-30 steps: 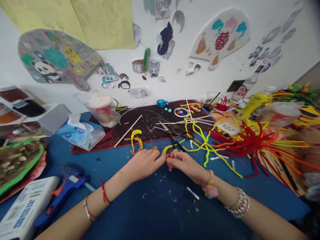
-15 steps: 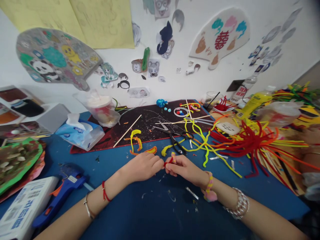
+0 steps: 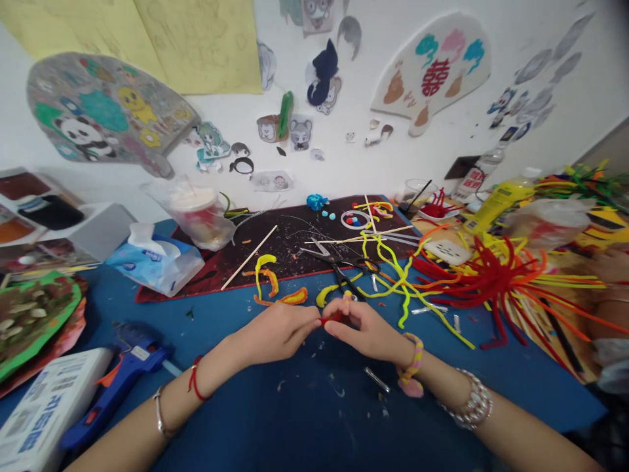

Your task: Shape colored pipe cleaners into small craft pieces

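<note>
A short red pipe cleaner [image 3: 324,320] runs between my two hands, mostly covered by the fingers. My left hand [image 3: 282,330] pinches one end of it, back of the hand upward. With thumb and fingers closed, my right hand [image 3: 368,331] grips the other end; a yellow-pink ring sits on one of its fingers. Just beyond the hands lie black-handled scissors [image 3: 339,263], blades apart. Orange and yellow fuzzy curved pieces [image 3: 289,297] rest past the left hand, and a yellow curved piece [image 3: 323,295] lies close to the fingertips.
A blue glue gun [image 3: 118,380] and a white box [image 3: 54,400] lie at left, near a tissue pack [image 3: 152,259]. Red pipe cleaners [image 3: 496,278] spread at right before a yellow bottle [image 3: 502,200]. Another person's arm [image 3: 614,275] shows at the right edge.
My left hand has turned slightly and its wrist has shifted left. The right-hand fingers have opened a little around the red pipe cleaner. The things on the table stay put.
</note>
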### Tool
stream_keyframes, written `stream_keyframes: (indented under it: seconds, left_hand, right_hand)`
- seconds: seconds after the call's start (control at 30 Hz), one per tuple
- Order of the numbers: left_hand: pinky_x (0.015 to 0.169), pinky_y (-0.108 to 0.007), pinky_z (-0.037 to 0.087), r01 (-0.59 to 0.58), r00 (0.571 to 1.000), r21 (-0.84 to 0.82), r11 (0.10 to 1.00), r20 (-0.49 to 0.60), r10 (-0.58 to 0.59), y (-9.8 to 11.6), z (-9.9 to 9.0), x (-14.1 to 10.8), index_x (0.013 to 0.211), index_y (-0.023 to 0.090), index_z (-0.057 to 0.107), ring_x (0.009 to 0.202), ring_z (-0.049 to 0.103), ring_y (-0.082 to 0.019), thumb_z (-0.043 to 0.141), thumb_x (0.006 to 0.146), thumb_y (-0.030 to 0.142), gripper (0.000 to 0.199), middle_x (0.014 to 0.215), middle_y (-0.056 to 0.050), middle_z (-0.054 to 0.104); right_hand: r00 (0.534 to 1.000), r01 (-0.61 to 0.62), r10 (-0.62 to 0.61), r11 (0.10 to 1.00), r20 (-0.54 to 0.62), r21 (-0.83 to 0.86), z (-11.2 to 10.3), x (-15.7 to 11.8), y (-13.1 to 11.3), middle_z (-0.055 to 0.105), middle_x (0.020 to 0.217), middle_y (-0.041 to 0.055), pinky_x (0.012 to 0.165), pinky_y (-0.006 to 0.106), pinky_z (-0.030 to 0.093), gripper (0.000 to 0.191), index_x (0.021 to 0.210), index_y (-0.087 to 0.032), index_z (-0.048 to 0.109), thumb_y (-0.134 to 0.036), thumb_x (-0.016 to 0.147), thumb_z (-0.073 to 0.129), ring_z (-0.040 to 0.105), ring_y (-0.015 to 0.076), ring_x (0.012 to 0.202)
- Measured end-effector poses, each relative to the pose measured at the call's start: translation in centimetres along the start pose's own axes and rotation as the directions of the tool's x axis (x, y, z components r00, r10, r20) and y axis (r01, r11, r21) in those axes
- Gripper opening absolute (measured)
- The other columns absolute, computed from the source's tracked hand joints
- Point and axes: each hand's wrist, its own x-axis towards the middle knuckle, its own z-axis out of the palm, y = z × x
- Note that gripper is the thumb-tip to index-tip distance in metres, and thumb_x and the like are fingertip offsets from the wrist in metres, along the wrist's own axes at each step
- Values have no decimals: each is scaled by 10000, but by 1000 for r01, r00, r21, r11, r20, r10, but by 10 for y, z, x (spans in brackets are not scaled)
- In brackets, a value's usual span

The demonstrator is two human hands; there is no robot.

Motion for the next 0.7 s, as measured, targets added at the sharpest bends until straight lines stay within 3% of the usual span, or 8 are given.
stream_keyframes:
  seconds: [0.2,0.3,0.43,0.6,0.7]
  left_hand:
    - [496,-213,302,40,991,-52,998,126,-33,4,-7,2,711,163,470,508,432,-85,304,897,227,258,601,29,481]
    - [493,-216,301,57,992,-11,998,112,-55,2,-1,2,708,158,491,504,446,-90,327,885,210,248,604,19,510]
    - [471,-215,288,74,995,-48,996,76,-70,1,3,2,684,149,517,474,435,-85,342,877,200,265,586,17,519]
    - [507,-202,308,101,986,-225,969,152,-67,3,-6,3,731,163,555,512,456,-79,331,879,184,269,599,38,527]
    - [521,-198,312,154,976,-268,951,192,-104,1,-8,4,700,164,540,528,437,-78,343,874,207,266,590,48,500]
  right_hand:
    - [976,-91,102,994,193,-66,-8,2,1,567,670,4,602,231,425,199,851,-152,582,-325,819,490,524,105,614]
    - [966,-166,184,980,183,-111,-2,2,3,563,595,-2,522,218,407,223,766,-142,586,-313,831,459,509,93,521]
    - [986,-78,102,982,131,-174,2,1,6,549,618,-4,568,218,399,241,638,-154,540,-278,829,462,497,92,566]
    - [947,-59,110,983,301,-173,-1,0,1,487,578,-22,539,211,367,309,689,-154,554,-279,881,346,434,82,518]
    - [961,25,31,980,276,-199,0,1,-2,473,618,-25,565,210,352,266,715,-156,552,-253,871,360,420,82,550]
